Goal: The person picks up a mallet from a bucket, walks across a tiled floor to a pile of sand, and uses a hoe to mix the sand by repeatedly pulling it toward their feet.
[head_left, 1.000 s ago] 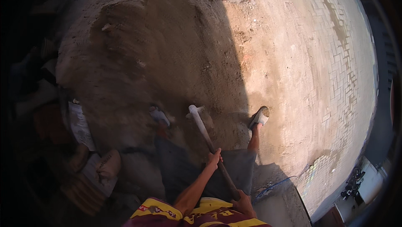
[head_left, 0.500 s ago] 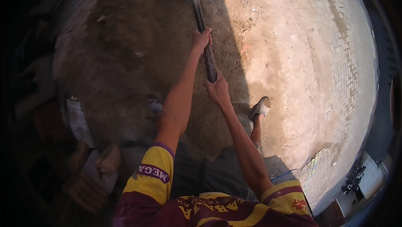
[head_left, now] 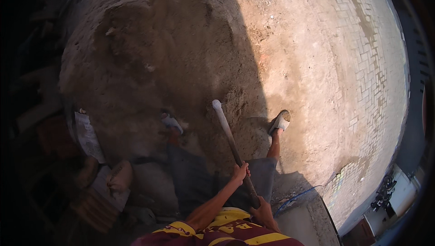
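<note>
Both of my hands are closed around the long dark handle of a hoe (head_left: 231, 141). My left hand (head_left: 241, 170) grips it higher up, and my right hand (head_left: 262, 210) holds the lower end close to my body. The handle slants away from me to a pale, whitish head end (head_left: 217, 104) over brown sandy soil (head_left: 167, 46). No blade can be made out at that end now. My feet stand apart on either side, the right one in a dusty slipper (head_left: 282, 119).
Pale paving bricks (head_left: 362, 64) run along the right, past a sunlit strip of dirt. At the left lie a white sack (head_left: 87, 135), a tan bundle (head_left: 120, 176) and stacked reddish blocks (head_left: 97, 209). A blue cord (head_left: 297, 197) is by my right leg.
My hands have drawn the hoe back from far ahead toward my body. Its head end came from the top of the picture to near my feet, and my outstretched arms are now bent.
</note>
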The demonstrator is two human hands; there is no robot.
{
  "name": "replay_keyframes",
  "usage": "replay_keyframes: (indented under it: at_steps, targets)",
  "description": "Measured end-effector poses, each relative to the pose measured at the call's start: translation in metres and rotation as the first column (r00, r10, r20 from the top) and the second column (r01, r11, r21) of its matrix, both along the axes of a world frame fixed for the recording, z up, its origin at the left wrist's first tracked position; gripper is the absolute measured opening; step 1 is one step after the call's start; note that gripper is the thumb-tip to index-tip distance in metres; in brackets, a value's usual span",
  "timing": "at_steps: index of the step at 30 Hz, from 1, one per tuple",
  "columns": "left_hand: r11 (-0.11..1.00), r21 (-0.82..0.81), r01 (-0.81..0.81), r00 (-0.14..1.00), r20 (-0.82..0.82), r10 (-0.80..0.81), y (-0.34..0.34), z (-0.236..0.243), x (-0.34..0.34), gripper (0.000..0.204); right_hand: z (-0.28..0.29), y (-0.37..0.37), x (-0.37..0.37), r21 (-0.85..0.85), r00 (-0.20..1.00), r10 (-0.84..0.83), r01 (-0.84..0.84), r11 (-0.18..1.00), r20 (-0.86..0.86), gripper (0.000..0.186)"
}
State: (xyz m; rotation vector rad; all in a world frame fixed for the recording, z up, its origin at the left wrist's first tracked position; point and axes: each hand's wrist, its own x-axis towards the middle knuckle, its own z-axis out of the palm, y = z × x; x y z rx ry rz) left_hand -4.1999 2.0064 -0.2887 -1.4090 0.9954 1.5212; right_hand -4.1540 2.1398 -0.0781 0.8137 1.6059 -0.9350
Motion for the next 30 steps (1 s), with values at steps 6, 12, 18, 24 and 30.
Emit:
replay_keyframes:
  at_steps: [6, 12, 18, 24, 30]
  targets:
    - [0.993, -0.034, -0.114, 0.992, -0.059, 0.112, -0.019, 0.011, 0.004, 0.027, 0.002, 0.0, -0.015, -0.074, 1.0, -0.023, 0.024, 0.997, 0.016, 0.061]
    - [0.959, -0.272, -0.085, 0.809, -0.581, -0.093, -0.107, -0.028, -0.257, 0.023, -0.128, -0.114, -0.155, -0.092, 0.924, -0.064, 0.032, 0.995, -0.378, 0.063]
    - [0.921, -0.389, 0.006, 0.829, -0.514, -0.222, -0.152, -0.085, -0.309, 0.017, -0.169, -0.153, -0.208, -0.207, 0.937, -0.164, 0.103, 0.973, -0.309, 0.058]
    - [0.973, -0.218, -0.07, 0.973, -0.229, 0.018, -0.072, -0.078, -0.073, 0.016, -0.102, -0.062, -0.043, -0.02, 0.973, 0.087, -0.093, 0.995, -0.212, 0.056]
    - [0.963, 0.032, -0.268, 0.957, 0.128, 0.262, 0.0, 0.017, 0.056, 0.014, 0.007, 0.02, 0.042, 0.01, 0.972, 0.222, -0.221, 0.975, -0.073, 0.057]
